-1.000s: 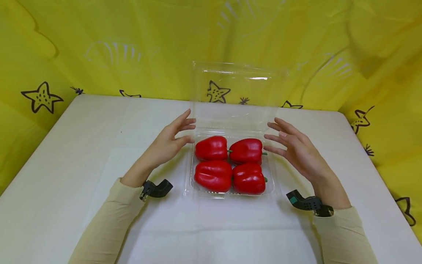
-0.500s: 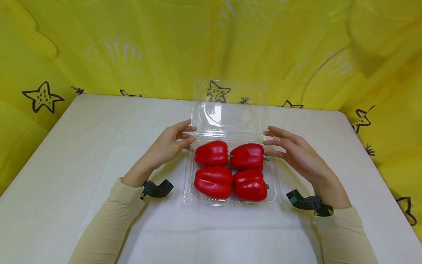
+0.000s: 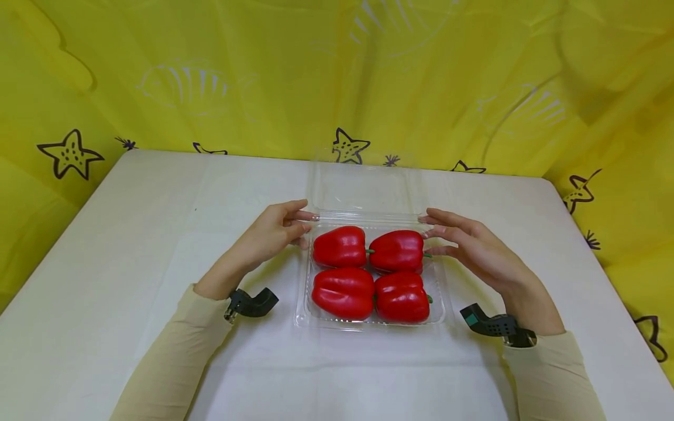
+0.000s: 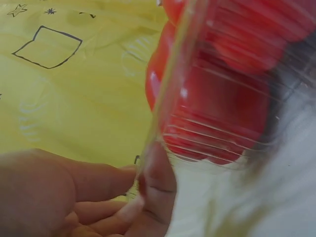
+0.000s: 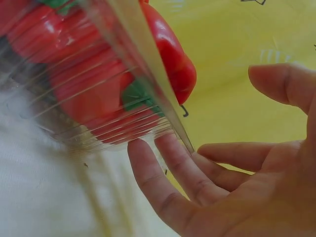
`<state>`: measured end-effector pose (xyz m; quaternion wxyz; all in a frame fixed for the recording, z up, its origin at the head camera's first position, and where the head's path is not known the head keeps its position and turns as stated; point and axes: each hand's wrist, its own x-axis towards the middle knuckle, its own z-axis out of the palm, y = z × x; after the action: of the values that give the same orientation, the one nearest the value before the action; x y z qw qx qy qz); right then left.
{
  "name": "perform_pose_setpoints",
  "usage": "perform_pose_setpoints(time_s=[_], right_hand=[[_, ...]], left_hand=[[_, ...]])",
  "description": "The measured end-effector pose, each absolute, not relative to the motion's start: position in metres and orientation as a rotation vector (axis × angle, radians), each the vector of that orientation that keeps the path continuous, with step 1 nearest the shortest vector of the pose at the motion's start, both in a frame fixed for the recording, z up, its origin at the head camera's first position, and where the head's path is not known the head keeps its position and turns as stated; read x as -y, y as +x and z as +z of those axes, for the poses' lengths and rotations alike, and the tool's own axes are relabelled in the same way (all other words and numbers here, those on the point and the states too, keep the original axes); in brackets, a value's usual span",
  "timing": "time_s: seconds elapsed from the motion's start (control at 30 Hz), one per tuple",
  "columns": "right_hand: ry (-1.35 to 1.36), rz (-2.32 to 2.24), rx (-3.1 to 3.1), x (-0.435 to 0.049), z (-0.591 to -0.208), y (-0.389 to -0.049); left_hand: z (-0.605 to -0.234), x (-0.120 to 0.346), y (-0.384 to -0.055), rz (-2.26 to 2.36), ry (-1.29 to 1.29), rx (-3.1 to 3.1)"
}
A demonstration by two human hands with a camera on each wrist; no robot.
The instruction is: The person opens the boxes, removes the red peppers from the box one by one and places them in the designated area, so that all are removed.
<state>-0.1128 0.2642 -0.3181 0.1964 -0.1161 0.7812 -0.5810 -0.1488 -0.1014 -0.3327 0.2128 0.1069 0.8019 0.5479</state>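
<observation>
A clear plastic clamshell container (image 3: 326,325) lies on the white table with several red bell peppers (image 3: 343,293) in its base. Its transparent lid (image 3: 363,188) is folded back behind the base, low over the table. At the back left corner, my left hand (image 3: 271,233) pinches the container's edge between thumb and fingers, as the left wrist view shows. My right hand (image 3: 481,248) is at the back right corner, fingers stretched out with their tips against the container's rim and underside. The right thumb (image 5: 276,81) stands away from the plastic. Green stems (image 3: 430,299) point to the right.
A yellow curtain (image 3: 237,76) printed with starfish and fish hangs behind the table (image 3: 158,193) and along both sides. Black camera mounts (image 3: 253,302) are strapped at both wrists, below the beige sleeves.
The lid has swung from nearly upright against the curtain down and back behind the base. The base with the peppers shifted slightly toward me, and both hands lowered a little at the back corners.
</observation>
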Motion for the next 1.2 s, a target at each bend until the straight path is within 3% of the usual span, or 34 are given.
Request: perform_pose_setpoints(time_s=[0.73, 1.2], right_hand=[[-0.301, -1.649, -2.189, -0.2574, -0.3165, -0.1133], [-0.298, -1.631, -2.233, -0.2571, -0.3179, -0.1115]], left_hand=[[-0.3376, 0.0994, -0.1550, 1.745, 0.222, -2.250], [-0.3343, 0.1036, -0.1559, 1.659, 0.270, -2.306]])
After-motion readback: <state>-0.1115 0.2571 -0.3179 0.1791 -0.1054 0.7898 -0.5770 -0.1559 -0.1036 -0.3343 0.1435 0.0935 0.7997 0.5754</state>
